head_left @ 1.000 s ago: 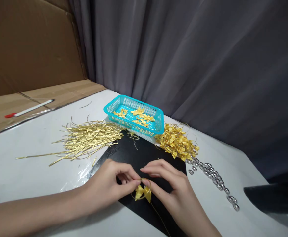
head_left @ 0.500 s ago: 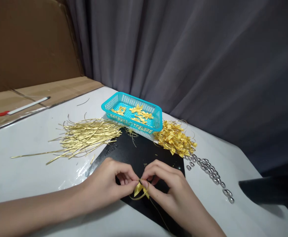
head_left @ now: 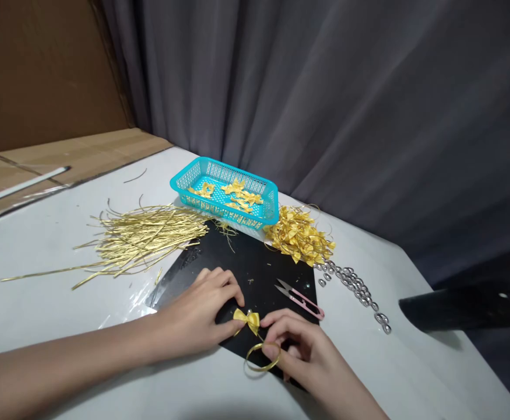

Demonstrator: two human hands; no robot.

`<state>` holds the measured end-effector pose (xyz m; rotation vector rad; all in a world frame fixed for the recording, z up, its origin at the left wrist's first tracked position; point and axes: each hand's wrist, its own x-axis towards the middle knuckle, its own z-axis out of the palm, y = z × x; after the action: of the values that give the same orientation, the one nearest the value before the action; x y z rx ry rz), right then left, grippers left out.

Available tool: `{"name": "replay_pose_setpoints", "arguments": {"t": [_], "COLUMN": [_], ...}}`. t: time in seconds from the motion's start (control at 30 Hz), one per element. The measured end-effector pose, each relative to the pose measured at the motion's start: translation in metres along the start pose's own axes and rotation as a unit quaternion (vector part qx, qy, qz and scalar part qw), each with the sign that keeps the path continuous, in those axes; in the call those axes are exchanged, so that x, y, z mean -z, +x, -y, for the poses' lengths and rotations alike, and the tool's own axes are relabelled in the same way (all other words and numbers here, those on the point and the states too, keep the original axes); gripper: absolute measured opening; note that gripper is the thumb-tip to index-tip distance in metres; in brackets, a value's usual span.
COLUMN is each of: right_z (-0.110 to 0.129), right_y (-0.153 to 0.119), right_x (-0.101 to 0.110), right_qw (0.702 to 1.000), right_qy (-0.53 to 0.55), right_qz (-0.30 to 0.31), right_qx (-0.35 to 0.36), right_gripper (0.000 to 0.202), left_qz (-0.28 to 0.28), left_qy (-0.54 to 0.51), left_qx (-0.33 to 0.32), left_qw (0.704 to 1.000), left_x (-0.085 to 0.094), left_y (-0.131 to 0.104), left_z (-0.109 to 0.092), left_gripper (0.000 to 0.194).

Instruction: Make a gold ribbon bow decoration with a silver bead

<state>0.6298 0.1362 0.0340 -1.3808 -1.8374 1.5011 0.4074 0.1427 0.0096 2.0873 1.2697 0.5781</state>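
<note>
A small yellow ribbon bow (head_left: 246,320) lies on the black mat (head_left: 237,256), with a shiny bead-like bit at its upper edge. My left hand (head_left: 200,306) holds the bow at its left side, thumb on it and fingers curled round behind. Just right of the bow, my right hand (head_left: 296,344) pinches a thin gold cord (head_left: 261,368) that curves in a loop below the bow and runs up to it. Pink-handled thread snips (head_left: 299,298) rest on the mat beyond my right hand, blades pointing up and left.
Behind the mat stands a turquoise basket (head_left: 226,213) with several yellow bows. To its left lies a bundle of gold cords (head_left: 150,239); to its right, a heap of corded yellow bows (head_left: 301,236). Silver rings (head_left: 355,283) trail rightward toward a black object (head_left: 438,306).
My hands have moved apart. The bow now lies flat under my left hand, and my right hand has drawn down and right with the cord. The snips have come into view.
</note>
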Motion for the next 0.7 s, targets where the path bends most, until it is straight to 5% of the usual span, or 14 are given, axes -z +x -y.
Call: {"name": "replay_pose_setpoints", "arguments": {"t": [0.27, 0.53, 0.7], "right_z": [-0.002, -0.001, 0.005], "right_y": [-0.007, -0.011, -0.001], "right_x": [-0.005, 0.002, 0.026], "right_qw": [0.998, 0.956, 0.964], "right_qy": [-0.06, 0.212, 0.212], "right_qz": [0.022, 0.176, 0.143], "right_qx": [0.011, -0.099, -0.079], "right_gripper": [0.01, 0.033, 0.026], "left_qz": [-0.002, 0.003, 0.028], "left_qy": [-0.084, -0.327, -0.38], "left_qx": [0.011, 0.122, 0.128], "left_qw": [0.996, 0.937, 0.915], "left_x": [-0.005, -0.005, -0.007], "left_y": [0.001, 0.001, 0.0], "left_z": [-0.006, -0.005, 0.0], "left_gripper": [0.016, 0.02, 0.021]}}
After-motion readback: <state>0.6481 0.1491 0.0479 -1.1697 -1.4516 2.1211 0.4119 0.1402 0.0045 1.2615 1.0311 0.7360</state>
